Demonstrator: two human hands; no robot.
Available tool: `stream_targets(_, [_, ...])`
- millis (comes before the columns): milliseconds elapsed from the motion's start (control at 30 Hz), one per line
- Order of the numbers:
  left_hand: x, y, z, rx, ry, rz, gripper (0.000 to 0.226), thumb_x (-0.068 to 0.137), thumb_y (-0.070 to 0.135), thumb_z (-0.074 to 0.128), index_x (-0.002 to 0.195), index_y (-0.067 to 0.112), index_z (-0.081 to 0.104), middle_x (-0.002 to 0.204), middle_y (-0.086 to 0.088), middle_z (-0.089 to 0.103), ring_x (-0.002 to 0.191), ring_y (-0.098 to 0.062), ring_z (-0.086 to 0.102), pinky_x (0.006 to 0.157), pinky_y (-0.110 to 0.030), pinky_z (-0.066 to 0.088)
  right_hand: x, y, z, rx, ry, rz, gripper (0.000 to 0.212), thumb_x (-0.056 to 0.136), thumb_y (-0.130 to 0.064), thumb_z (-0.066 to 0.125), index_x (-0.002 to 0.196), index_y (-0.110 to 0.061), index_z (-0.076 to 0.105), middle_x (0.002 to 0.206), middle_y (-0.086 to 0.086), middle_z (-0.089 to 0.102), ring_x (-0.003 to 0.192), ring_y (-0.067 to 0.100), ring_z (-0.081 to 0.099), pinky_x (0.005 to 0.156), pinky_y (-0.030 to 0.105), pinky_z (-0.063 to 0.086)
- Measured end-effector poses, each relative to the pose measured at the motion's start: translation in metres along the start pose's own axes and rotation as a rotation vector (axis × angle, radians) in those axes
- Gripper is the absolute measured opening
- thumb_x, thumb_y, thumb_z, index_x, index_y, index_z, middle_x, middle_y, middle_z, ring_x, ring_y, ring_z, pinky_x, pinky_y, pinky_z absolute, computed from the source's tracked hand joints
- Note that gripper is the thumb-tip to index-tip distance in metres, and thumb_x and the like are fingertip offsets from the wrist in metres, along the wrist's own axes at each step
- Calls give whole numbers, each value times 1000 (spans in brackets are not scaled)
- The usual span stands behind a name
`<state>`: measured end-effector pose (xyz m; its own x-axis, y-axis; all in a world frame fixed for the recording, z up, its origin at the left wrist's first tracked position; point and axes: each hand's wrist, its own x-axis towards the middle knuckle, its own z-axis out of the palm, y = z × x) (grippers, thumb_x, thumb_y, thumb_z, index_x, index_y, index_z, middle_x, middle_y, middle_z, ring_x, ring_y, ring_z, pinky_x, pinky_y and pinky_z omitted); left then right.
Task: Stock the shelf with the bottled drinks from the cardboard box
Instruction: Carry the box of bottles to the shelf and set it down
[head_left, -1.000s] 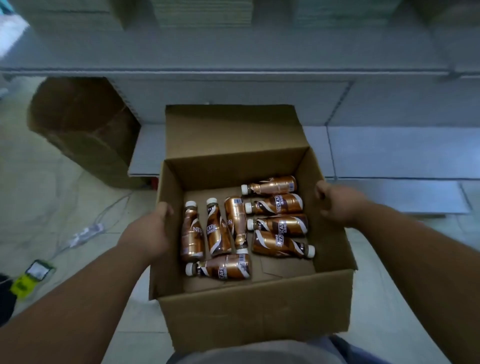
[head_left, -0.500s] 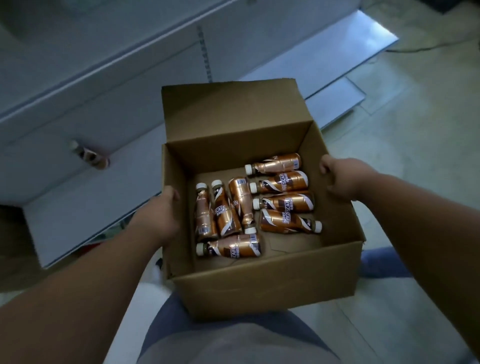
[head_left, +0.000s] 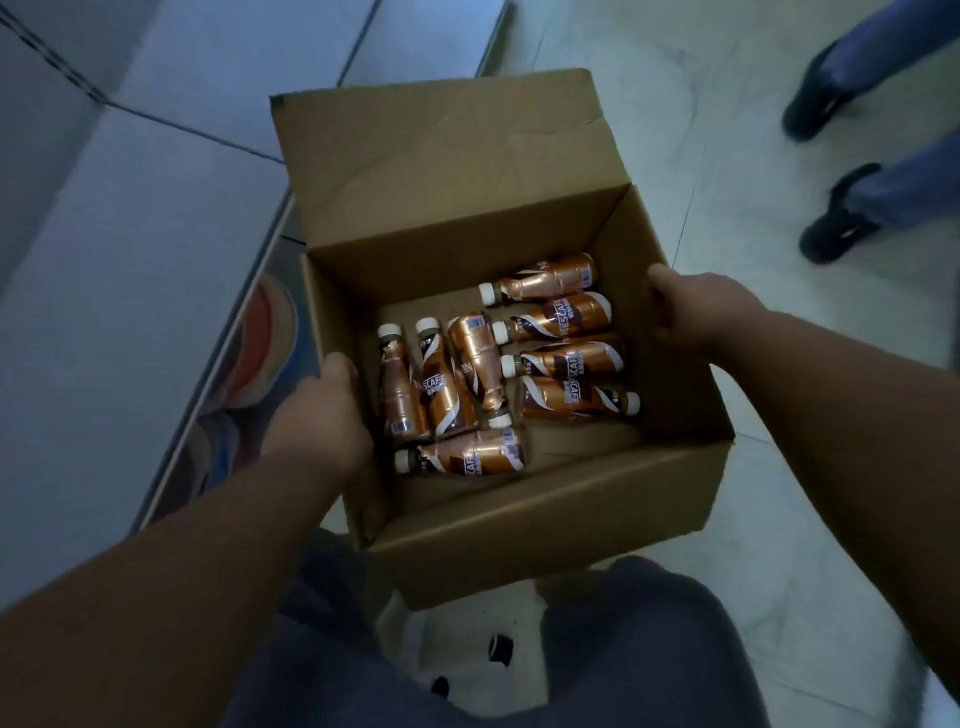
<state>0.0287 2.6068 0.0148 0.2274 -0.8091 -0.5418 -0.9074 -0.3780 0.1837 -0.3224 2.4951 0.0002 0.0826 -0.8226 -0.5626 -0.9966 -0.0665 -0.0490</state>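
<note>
An open cardboard box hangs in front of me, carried above my legs. My left hand grips its left wall and my right hand grips its right wall. Several copper-coloured bottled drinks with white caps lie on their sides on the box floor, some pointing away, some crosswise. The far flap of the box stands up. The grey shelf runs along the left, its boards bare here.
Another person's legs and dark shoes stand on the pale tiled floor at the upper right. Colourful packaging shows under the shelf's edge, left of the box. My own trousered legs fill the bottom.
The view has swung right and down while I carry the box; the shelf has slid to the left edge and another person's feet have come into sight. Both hands keep their grip.
</note>
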Motion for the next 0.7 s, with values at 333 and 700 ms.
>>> stream_targets(333, [116,-33,210,60,-45,108,46,81,5,63,119,22,42,85,-4,55,70,-19,55,56,-31,42,83,37,228,6,-10,141,43,78,-13,73,108,-15,42,85,10,50,76,29,47,63,36,38])
stream_targets(700, [180,-78,292,46,-27,251,48,82,5,66,122,19,42,94,-9,56,80,-24,54,67,-39,44,96,20,351,85,69,274,42,79,-16,71,109,-15,41,84,13,52,76,33,52,63,36,38])
